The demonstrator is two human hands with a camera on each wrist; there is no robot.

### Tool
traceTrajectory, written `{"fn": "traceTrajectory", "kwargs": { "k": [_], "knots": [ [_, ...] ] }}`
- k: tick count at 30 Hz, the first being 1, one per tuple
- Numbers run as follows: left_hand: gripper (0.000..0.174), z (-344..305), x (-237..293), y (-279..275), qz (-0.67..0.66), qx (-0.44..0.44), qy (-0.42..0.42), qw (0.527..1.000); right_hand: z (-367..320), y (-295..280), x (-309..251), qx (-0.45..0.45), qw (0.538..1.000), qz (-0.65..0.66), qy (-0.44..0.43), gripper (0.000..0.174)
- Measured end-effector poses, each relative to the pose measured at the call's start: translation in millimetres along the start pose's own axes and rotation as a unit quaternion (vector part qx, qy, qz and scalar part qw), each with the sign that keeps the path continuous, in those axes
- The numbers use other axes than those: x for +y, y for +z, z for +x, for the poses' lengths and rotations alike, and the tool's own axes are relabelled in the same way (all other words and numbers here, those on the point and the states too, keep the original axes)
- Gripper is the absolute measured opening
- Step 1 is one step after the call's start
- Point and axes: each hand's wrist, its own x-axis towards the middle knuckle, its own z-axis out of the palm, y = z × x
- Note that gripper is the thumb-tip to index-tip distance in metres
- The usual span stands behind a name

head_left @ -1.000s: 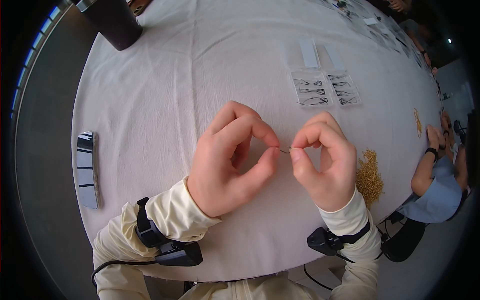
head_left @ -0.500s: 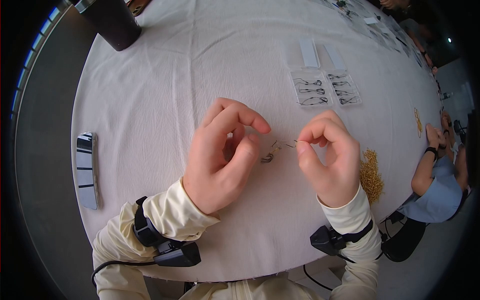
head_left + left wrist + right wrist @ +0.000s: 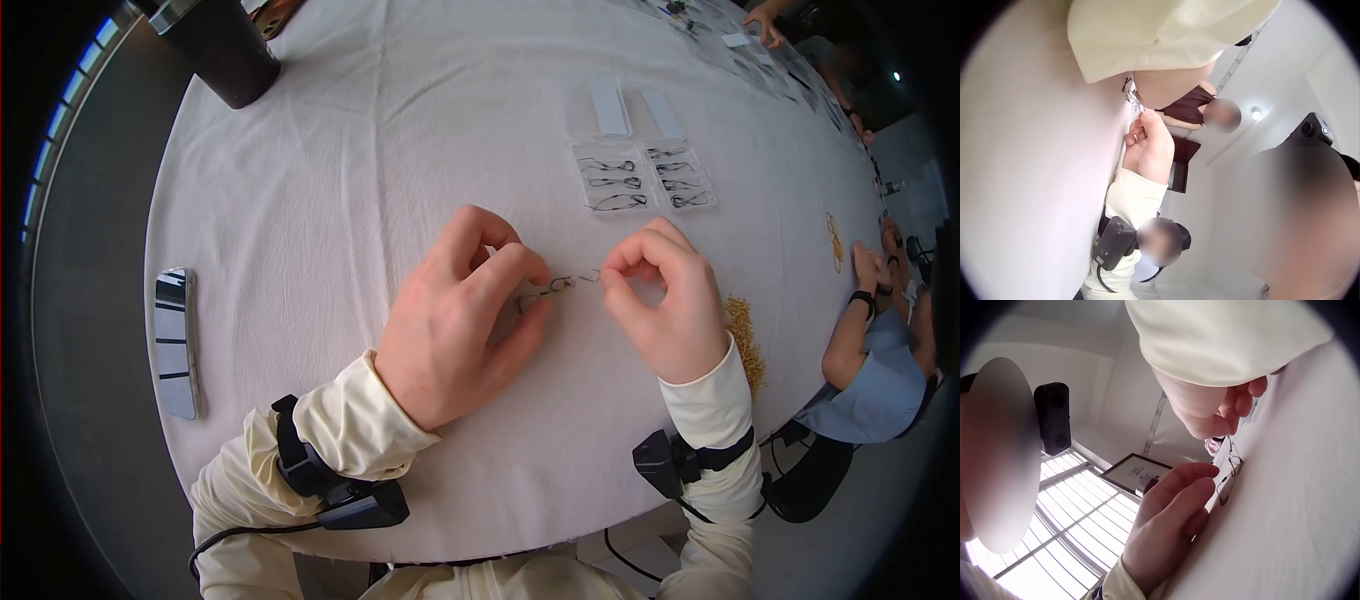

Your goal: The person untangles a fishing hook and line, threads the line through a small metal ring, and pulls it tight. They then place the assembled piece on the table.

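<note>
My right hand point(image 3: 665, 300) pinches the end of a thin dark wire between thumb and forefinger. From it a short string of small dark hook-shaped pieces point(image 3: 562, 284) trails toward my left hand point(image 3: 460, 310). Low over the white cloth, the hooks point(image 3: 1233, 464) hang close to the table in the right wrist view. My left hand has its thumb and forefinger bent and apart, with the near end of the string showing in the gap between them. In the left wrist view, the sleeve covers most of the left hand.
Beyond the hands, two clear plastic boxes point(image 3: 629, 210) hold looped dark pieces. A heap of small gold pieces point(image 3: 742, 335) lies beside my right wrist. A phone point(image 3: 177, 350) and a dark tumbler point(image 3: 222, 55) are at left. Another person's hands point(image 3: 870, 280) rest at the right edge.
My left fingers came away from the wire and the hooks came into view. The left hand has since moved back right, beside the hooks. My right hand, still pinching, has shifted slightly right.
</note>
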Motion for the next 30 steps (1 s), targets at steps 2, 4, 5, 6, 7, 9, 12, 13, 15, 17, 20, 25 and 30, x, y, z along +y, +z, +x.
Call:
{"fn": "traceTrajectory", "kwargs": {
  "k": [2, 4, 5, 6, 7, 9, 12, 13, 15, 17, 20, 25, 30],
  "knots": [
    [0.023, 0, -1, 0, 0.002, -0.015, -0.009, 1.0, 0, 0, 1, 0.001, 1.0, -0.012, 0.003, 0.009],
    [0.021, 0, -2, 1, 0.006, -0.015, -0.008, 1.0, -1, -1, 2, -0.006, 0.999, -0.043, 0.003, 0.009],
    [0.019, 1, -2, 1, 0.012, -0.015, -0.007, 1.0, -1, -1, 3, -0.006, 0.999, -0.044, 0.003, 0.009],
    [0.019, 1, -2, 2, 0.011, -0.015, -0.006, 1.0, -1, -2, 4, -0.014, 0.999, -0.046, 0.004, 0.009],
    [0.019, 1, -2, 2, 0.007, -0.014, -0.008, 1.0, -1, -3, 4, -0.022, 0.999, -0.048, 0.006, 0.009],
    [0.019, 0, -1, 2, 0.003, -0.012, -0.009, 1.0, -2, -4, 3, -0.026, 0.998, -0.048, 0.007, 0.009],
    [0.018, 0, 0, 1, -0.011, -0.016, -0.011, 1.0, -2, -7, 5, -0.039, 0.998, -0.05, 0.008, 0.01],
    [0.018, 0, 0, 1, -0.008, -0.019, -0.011, 1.0, -3, -8, 6, -0.049, 0.997, -0.053, 0.007, 0.01],
    [0.019, 0, 0, 0, -0.005, -0.021, -0.01, 1.0, -3, -13, 5, -0.06, 0.997, -0.05, 0.005, 0.01],
    [0.02, 0, 1, 1, -0.017, -0.019, -0.011, 1.0, -3, -16, 5, -0.071, 0.996, -0.047, 0.003, 0.01],
    [0.019, 2, 3, 0, -0.02, -0.023, -0.007, 1.0, -2, -16, 6, -0.06, 0.997, -0.04, -0.03, 0.01],
    [0.02, 3, 4, 2, -0.002, -0.023, 0.002, 1.0, 1, -15, 10, -0.055, 0.992, -0.052, -0.097, 0.016],
    [0.023, 4, 6, 3, 0.047, -0.052, 0.014, 0.997, 3, -4, 11, -0.031, 0.991, -0.037, -0.123, 0.016]
  ]
}}
